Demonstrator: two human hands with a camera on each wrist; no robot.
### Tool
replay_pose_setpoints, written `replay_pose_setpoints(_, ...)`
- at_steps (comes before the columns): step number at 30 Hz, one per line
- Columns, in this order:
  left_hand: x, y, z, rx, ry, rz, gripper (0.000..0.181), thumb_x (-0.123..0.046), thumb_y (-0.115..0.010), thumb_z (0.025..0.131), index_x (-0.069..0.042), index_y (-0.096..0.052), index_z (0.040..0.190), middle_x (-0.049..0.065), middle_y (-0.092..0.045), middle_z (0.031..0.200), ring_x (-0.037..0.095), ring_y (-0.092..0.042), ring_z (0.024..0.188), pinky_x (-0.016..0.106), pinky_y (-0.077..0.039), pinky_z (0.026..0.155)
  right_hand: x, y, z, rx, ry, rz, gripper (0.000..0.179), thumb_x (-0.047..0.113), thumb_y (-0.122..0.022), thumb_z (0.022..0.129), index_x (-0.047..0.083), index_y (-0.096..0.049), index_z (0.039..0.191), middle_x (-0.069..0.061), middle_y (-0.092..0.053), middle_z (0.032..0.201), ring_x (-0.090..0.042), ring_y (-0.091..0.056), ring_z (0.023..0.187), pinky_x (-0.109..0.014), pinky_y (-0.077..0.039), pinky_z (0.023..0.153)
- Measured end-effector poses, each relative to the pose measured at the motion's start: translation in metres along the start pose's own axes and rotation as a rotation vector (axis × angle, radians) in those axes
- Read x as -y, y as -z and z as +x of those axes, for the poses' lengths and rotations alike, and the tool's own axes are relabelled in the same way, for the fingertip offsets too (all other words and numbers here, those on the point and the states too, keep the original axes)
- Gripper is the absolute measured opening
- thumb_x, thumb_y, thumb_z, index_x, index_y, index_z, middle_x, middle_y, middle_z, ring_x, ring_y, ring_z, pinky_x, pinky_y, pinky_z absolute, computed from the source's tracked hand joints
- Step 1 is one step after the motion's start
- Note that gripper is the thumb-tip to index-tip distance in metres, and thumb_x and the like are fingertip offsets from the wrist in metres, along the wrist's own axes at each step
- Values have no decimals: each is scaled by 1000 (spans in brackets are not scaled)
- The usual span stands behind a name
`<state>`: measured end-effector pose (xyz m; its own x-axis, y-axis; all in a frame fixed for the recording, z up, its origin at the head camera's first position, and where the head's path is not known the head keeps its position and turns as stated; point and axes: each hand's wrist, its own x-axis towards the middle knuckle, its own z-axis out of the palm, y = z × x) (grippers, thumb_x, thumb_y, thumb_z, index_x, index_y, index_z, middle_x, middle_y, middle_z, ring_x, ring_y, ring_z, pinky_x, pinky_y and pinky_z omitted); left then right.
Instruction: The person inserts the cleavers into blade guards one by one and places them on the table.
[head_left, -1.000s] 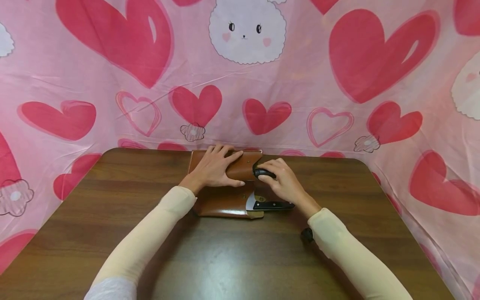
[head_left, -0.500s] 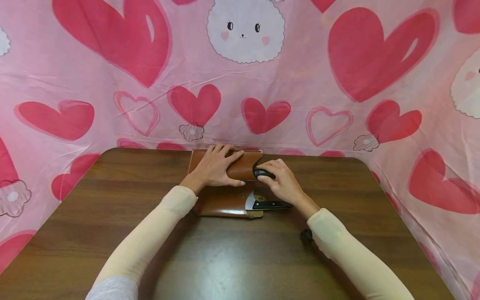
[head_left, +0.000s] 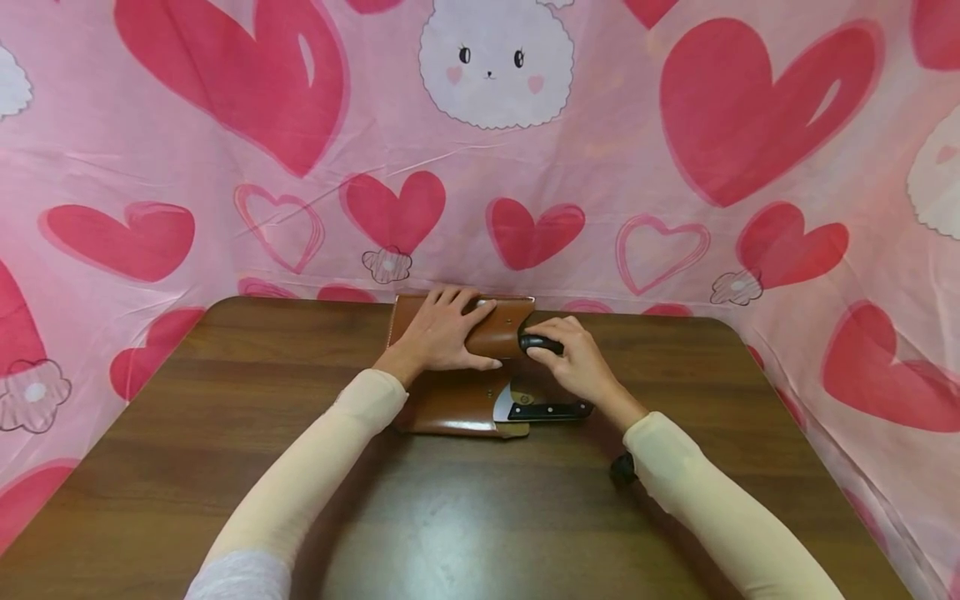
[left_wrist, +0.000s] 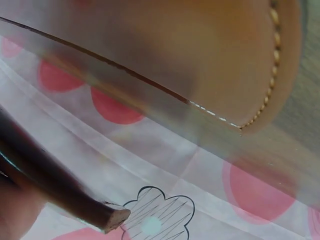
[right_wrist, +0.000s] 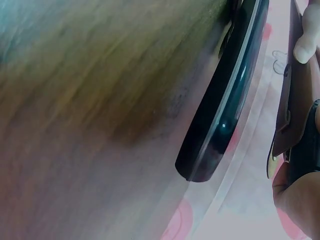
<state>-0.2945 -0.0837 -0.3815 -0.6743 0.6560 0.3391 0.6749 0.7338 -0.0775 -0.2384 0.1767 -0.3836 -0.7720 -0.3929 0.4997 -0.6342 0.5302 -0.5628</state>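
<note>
My left hand (head_left: 450,333) lies spread over a glossy brown leather sheath (head_left: 502,333) near the table's far edge. From the sheath's right end sticks a black knife handle (head_left: 542,343), gripped by my right hand (head_left: 576,357); the blade is hidden. Nearer to me lies a second brown sheath (head_left: 450,410), holding a knife with a riveted black handle (head_left: 547,412) and a bit of pale blade in sight. In the right wrist view that handle (right_wrist: 220,110) fills the middle, with the gripped handle (right_wrist: 306,147) at the right. Stitched leather (left_wrist: 215,60) fills the left wrist view's top.
The wooden table (head_left: 450,517) has rounded far corners. Close behind it hangs a pink cloth (head_left: 600,158) printed with hearts. A small black object (head_left: 622,468) shows beside my right sleeve.
The far sheath, with both hands and the handle, has shifted slightly right and away from me. The near sheath stays about where it was.
</note>
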Motion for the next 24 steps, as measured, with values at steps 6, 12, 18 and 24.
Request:
replay_pose_setpoints(6,-3,-2,0,56,33,-11,100,-85,-58,77,-21,-48,153,13,-44,150,34,-40,136,53,-29,112,-4,0,2,8,-22,-6,28,5,-78,89,1,-75,116,-12,-71,111,-28,-56,101,-46,-46,87)
replay_pose_setpoints(12,-4,-5,1,137,45,4,103,-87,-51,79,-22,-42,157,13,-39,156,33,-35,142,52,-25,116,-9,0,1,18,-29,-1,27,6,-78,88,1,-75,115,-11,-72,111,-27,-56,99,-44,-45,85)
replay_pose_setpoints(18,-3,-4,2,171,60,-2,102,-87,-51,80,-22,-39,158,13,-36,159,33,-31,145,52,-21,118,-15,-2,5,24,-30,7,28,6,-78,88,0,-75,115,-14,-71,112,-30,-56,102,-45,-44,89)
replay_pose_setpoints(24,-2,-5,3,194,70,1,103,-87,-51,79,-22,-41,157,13,-35,159,33,-31,145,52,-21,118,-19,-5,7,39,-75,52,29,6,-78,88,0,-74,116,-14,-71,113,-30,-56,103,-45,-44,90)
